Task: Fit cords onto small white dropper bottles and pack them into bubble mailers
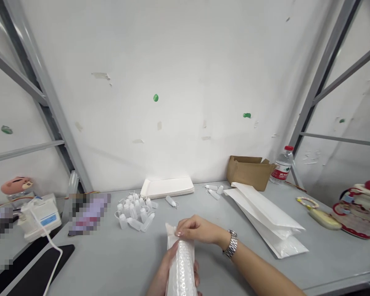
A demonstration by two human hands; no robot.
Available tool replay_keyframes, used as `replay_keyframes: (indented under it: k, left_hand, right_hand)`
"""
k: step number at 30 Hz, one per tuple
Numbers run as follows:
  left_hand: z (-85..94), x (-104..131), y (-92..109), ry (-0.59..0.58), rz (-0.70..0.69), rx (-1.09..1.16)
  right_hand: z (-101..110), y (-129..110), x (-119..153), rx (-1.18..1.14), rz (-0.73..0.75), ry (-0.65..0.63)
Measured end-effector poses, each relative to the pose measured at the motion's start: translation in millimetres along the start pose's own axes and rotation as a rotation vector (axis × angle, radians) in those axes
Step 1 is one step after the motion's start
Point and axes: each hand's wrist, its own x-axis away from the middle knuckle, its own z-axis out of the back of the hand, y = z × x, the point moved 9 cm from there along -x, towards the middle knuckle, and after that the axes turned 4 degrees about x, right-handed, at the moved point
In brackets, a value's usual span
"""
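A white bubble mailer (182,271) stands at the near middle of the table, its bubble lining turned toward me. My left hand (167,262) is closed around its lower part, with the thumb on the left and fingertips showing at the right edge. With fingers and thumb together, my right hand (200,228) grips the mailer's upper end by the flap. A metal watch sits on the right wrist. Whatever is inside the mailer is hidden. Beyond the hands, a cluster of small white squeeze bottles (133,211) lies to the left.
A stack of flat white mailers (167,187) lies by the wall. More white padded mailers (265,213) lie at right, near a cardboard box (249,172) and water bottle (282,165). A few loose squeeze bottles (214,191) lie farther back. At left is a white device (41,218) with a cable.
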Motion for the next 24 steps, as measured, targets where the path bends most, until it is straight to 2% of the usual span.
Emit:
replay_keyframes:
  k: [3,6,8,10,14,18,21,24]
  left_hand:
    - [-3.6,1.7,12.3,0.064,-0.081,-0.008]
    - [-10.7,19.9,40.6,0.206,-0.264,0.006]
    - [-21.9,34.9,58.1,0.242,-0.342,-0.011]
    - [-33.3,46.8,75.1,0.251,-0.421,-0.093]
    - [-38.9,55.5,94.3,0.339,-0.552,-0.243]
    - [-44.8,67.4,112.5,0.432,-0.823,-0.364]
    - [-55.4,82.4,125.2,0.483,-1.031,-0.481]
    - [-60.0,97.4,134.5,0.639,-1.214,-0.673]
  right_hand:
    - [1.8,-8.2,-0.4,-0.024,0.063,0.039]
    - [25.2,-15.3,2.6,-0.115,0.113,0.278]
    - [41.5,-18.2,7.9,-0.191,0.135,0.422]
    - [49.1,-23.3,11.6,-0.223,0.164,0.465]
    - [46.4,-35.4,13.7,-0.261,0.239,0.399]
    - [41.3,-33.6,11.4,-0.241,0.217,0.337]
    - [32.9,-32.5,8.1,-0.231,0.213,0.223]
    - [14.9,-40.1,8.4,-0.171,0.256,0.066]
